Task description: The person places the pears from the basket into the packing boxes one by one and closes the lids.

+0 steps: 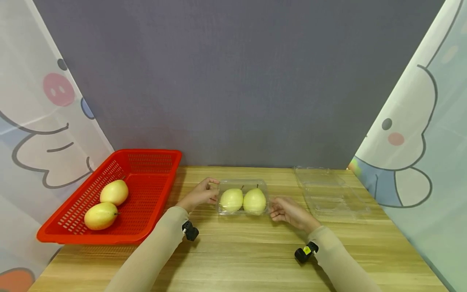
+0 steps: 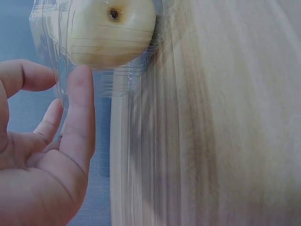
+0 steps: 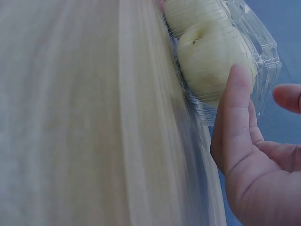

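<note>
Clear box on worktop, between our hands, two pears inside; long axis runs left to right, hand to hand. Our left hand at box's left end, our right hand at box's right, about equally near. Fingers loosely extended, ungripping; firm contact, we cannot tell.

Same container seemingly in all views
</note>
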`<state>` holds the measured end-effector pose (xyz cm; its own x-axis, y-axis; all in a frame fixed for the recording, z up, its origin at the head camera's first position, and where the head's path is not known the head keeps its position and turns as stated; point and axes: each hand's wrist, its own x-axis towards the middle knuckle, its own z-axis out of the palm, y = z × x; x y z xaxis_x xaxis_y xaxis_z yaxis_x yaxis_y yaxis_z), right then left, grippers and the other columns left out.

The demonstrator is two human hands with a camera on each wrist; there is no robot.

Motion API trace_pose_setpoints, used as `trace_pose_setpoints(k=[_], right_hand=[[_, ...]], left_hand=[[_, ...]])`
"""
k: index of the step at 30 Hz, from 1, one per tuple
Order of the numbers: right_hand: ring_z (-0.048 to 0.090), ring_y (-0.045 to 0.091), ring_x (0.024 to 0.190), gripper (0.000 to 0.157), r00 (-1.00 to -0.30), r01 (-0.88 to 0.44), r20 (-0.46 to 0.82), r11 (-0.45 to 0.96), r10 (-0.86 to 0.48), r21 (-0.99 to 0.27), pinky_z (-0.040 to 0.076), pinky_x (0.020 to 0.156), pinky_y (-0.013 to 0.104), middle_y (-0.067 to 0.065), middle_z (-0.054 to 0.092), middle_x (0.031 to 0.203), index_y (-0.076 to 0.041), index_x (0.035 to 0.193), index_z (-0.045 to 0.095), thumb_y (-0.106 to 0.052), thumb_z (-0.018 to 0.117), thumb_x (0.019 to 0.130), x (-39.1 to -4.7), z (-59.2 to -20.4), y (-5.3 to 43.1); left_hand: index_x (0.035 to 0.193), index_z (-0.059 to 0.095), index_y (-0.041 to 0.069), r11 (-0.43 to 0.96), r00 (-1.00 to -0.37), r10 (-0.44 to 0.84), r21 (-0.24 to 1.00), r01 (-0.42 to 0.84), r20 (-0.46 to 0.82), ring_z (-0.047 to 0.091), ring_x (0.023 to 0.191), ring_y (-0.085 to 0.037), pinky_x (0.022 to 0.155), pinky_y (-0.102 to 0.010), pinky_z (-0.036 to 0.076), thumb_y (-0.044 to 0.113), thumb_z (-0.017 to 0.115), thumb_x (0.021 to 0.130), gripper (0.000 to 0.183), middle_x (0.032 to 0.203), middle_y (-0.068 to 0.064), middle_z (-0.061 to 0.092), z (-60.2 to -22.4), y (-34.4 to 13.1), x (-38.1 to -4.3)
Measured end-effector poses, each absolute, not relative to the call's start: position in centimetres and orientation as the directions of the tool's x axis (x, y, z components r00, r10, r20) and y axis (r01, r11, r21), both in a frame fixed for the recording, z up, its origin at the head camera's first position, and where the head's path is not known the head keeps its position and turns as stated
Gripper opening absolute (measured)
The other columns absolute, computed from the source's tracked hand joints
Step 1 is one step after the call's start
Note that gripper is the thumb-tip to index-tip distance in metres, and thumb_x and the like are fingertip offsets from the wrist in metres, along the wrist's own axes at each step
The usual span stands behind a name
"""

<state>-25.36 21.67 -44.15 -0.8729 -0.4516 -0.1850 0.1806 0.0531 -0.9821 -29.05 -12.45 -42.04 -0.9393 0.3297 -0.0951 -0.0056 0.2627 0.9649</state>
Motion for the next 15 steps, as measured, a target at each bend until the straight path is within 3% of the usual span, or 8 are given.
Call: trace_pose_setpoints(k=[15], right_hand=[[0.061, 0.017, 0.083, 0.027, -0.827, 0.168, -0.198, 0.105, -0.526, -0.980, 0.058, 0.078, 0.028, 0.009, 0.059, 0.096, 0.003, 0.108, 0.058, -0.023, 0.049, 0.104, -24.61, -44.02, 21.92]], left_hand=[[0.139, 0.040, -0.005, 0.249, -0.937, 0.339, 0.968, 0.003, -0.084, 0.061, 0.088, -0.028, 0.084, -0.044, 0.058, 0.006, 0.056, 0.089, 0.053, 0.109, -0.024, 0.054, -41.69, -12.46, -28.73]])
